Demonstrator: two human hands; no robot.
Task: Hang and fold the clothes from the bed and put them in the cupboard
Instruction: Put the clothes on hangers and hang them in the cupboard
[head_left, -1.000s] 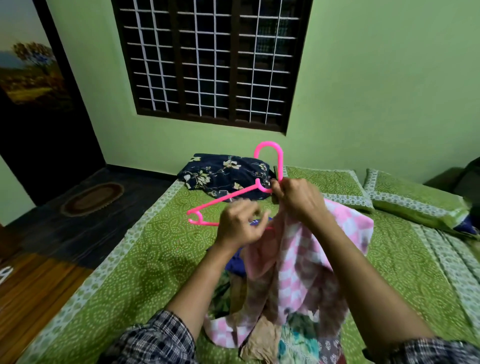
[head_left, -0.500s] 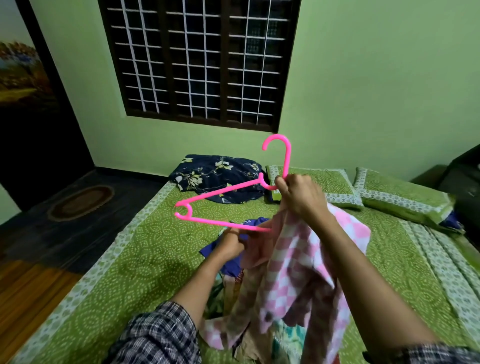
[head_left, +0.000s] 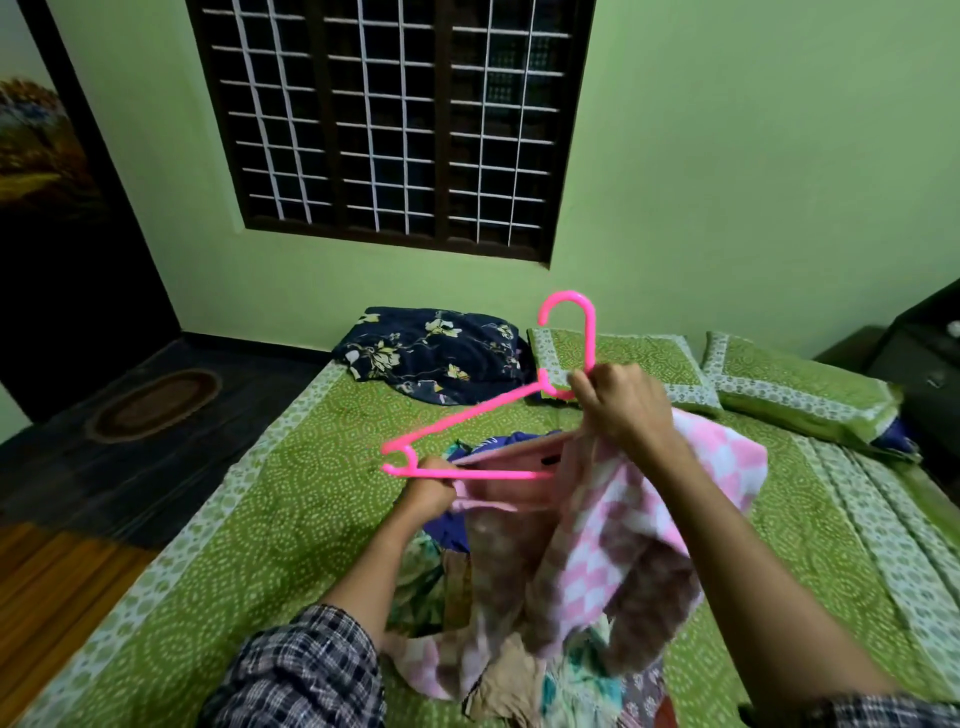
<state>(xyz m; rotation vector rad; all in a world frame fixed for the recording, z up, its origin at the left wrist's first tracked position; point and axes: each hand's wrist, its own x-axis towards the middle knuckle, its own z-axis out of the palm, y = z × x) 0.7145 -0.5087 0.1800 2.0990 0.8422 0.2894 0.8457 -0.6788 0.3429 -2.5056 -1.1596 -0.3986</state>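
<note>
We hold pink hanger (head_left: 470, 410) above bed (head_left: 270, 499): right hand (head_left: 621, 408) grips its neck plus checked garment (head_left: 618, 525), left hand (head_left: 431, 486) pinches garment's edge beside lower bar.

Two bare forearms, dark plaid sleeves (head_left: 306, 670) with white checks, pushed up

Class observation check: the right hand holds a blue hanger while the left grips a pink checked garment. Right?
No: the head view shows the hanger is pink, not blue; the right hand holds it, the left hand grips the garment.
</note>
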